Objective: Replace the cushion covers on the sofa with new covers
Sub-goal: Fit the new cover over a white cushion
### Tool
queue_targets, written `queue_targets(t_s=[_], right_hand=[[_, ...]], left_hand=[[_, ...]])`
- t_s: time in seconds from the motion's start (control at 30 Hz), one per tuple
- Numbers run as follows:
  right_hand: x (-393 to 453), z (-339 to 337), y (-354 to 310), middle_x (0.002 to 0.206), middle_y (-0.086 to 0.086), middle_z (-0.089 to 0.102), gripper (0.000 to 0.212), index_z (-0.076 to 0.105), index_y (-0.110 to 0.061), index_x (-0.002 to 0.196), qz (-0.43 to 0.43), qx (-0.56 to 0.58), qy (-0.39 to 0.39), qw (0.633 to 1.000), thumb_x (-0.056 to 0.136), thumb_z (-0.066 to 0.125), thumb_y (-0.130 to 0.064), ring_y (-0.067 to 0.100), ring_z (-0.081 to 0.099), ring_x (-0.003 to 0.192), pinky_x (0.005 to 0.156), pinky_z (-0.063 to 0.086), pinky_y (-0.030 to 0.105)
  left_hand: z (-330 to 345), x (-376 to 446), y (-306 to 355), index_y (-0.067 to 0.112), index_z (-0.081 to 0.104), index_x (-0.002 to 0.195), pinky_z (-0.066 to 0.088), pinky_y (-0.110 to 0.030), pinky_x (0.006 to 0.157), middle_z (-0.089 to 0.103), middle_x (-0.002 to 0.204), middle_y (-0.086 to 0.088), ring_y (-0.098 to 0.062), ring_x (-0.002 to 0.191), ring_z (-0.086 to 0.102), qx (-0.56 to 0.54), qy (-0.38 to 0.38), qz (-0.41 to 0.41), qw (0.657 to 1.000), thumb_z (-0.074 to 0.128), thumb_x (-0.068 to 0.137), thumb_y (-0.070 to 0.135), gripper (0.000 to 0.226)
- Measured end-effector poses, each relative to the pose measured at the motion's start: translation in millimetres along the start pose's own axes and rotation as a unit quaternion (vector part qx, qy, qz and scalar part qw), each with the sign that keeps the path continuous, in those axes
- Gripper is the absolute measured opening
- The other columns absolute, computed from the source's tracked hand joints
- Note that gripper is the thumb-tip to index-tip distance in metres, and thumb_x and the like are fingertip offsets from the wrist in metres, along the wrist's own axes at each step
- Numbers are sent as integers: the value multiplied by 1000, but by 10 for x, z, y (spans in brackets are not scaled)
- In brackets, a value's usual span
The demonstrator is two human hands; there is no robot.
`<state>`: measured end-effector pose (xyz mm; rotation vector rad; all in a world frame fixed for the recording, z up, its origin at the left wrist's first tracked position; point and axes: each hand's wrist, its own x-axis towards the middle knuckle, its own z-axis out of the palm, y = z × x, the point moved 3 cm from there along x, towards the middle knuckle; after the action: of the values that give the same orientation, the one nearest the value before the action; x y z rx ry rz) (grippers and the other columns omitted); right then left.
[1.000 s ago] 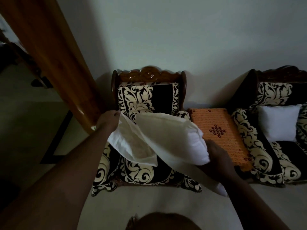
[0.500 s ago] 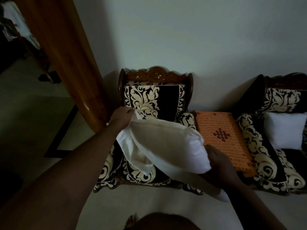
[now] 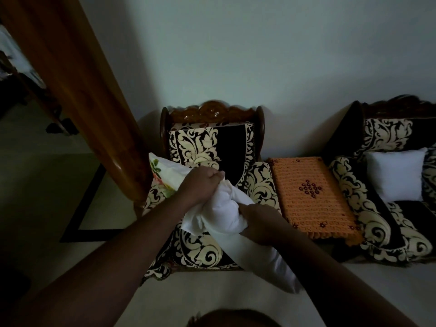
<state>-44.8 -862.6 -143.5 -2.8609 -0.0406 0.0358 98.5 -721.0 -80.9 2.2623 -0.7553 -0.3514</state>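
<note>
While the room lies dim, the big patterned armchair point(image 3: 212, 161) against the wall serves as the landmark for everything else. To its left rises a broad wooden post point(image 3: 77, 90); to its right sits a low table point(image 3: 313, 199) under an orange crocheted cloth, and beyond that a matching sofa point(image 3: 377, 208) with a bare white cushion point(image 3: 396, 175) propped on its seat, well apart from the work.

Over the armchair's seat the person holds a white cushion insert point(image 3: 236, 223), bunched in the middle, its lower end hanging past the seat's front edge. A floral cover point(image 3: 162, 175) trails toward the chair's left arm, white on the side facing us with printed flowers showing at its far edge.

The left hand point(image 3: 200, 187) is clenched, its fingers gripping a fistful of the cover's cloth where it meets the insert. The right hand point(image 3: 259, 223) is curled round the insert's squeezed middle.

My reading is that the insert is being worked through the cover's mouth. Whether it is going in or coming out I cannot tell. Either way, the next move calls for holding the opening wide with one hand while the other feeds the compressed stuffing through without snagging.
</note>
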Motion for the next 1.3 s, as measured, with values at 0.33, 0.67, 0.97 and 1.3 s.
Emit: queue_targets(t_s=[0.33, 0.67, 0.97, 1.3], right_hand=[[255, -48, -97, 89, 0, 71, 54, 48, -19, 139, 66, 53, 51, 995, 92, 58, -43, 18, 67, 73, 68, 59, 37], [85, -75, -264, 89, -1, 69, 73, 27, -34, 155, 25, 70, 86, 994, 89, 55, -44, 18, 65, 72, 66, 55, 38], [-55, -211, 53, 100, 4, 72, 57, 44, -21, 148, 153, 231, 125, 953, 95, 62, -32, 19, 69, 83, 75, 52, 33], [-384, -382, 626, 121, -31, 59, 61, 51, -31, 145, 213, 477, 233, 820, 90, 69, -12, -15, 57, 109, 91, 46, 14]], left_hand=[[101, -242, 316, 34, 64, 128, 56, -33, 75, 73, 105, 4, -14, 87, 69, 271, 57, 149, 949, 41, 106, 45, 34], [57, -78, 383, 26, 75, 105, 38, -23, 69, 75, 99, 6, -10, 88, 66, 133, 81, 110, 982, 57, 102, 35, 20], [428, -157, 581, 28, 51, 144, 51, -40, 96, 66, 132, 1, -17, 115, 62, 129, 5, 256, 958, 57, 98, 47, 50], [650, -62, 184, 5, 67, 108, 58, -40, 60, 70, 89, -14, -35, 78, 70, 225, 120, 220, 942, 41, 89, 35, 44]])
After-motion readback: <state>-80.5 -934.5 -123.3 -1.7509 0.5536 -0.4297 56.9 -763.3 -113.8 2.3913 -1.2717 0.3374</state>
